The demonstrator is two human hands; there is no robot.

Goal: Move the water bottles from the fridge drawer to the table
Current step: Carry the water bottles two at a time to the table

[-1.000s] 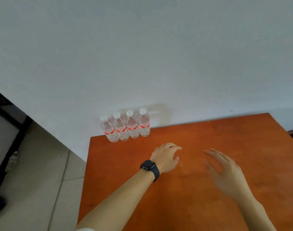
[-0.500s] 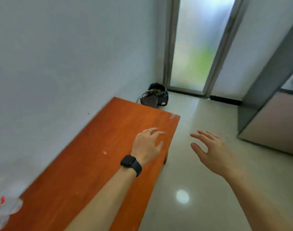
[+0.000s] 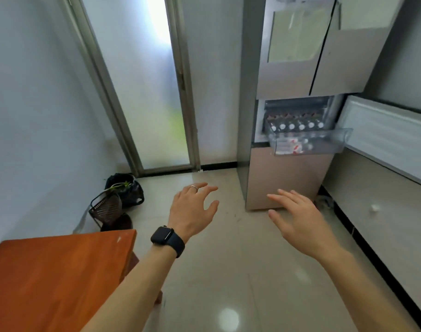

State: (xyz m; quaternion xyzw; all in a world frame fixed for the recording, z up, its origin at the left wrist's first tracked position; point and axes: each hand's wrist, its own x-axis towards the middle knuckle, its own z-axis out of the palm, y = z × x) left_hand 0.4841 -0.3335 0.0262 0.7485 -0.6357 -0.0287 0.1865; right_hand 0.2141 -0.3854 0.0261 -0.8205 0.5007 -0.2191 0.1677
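The fridge [image 3: 288, 75] stands at the far right with its clear drawer [image 3: 307, 140] pulled out. Several water bottles [image 3: 297, 126] with white caps and red labels stand in the drawer. My left hand [image 3: 192, 209], with a ring and a black watch on the wrist, hovers over the floor with fingers spread and holds nothing. Further right, my right hand [image 3: 298, 219] is also held out, fingers relaxed and empty. Both hands are well short of the drawer. The orange table [image 3: 56, 279] shows only its corner at the lower left.
A black bag [image 3: 126, 188] and a dark wire basket [image 3: 106, 209] lie on the floor by the table's end. A frosted glass door [image 3: 142, 92] is straight ahead. A grey counter front [image 3: 384, 212] runs along the right. Glossy floor tiles [image 3: 228, 271] lie between table and fridge.
The view has swung right, from the bottles standing on the table, past the door, to the fridge. Both hands stayed raised and empty in front of me.
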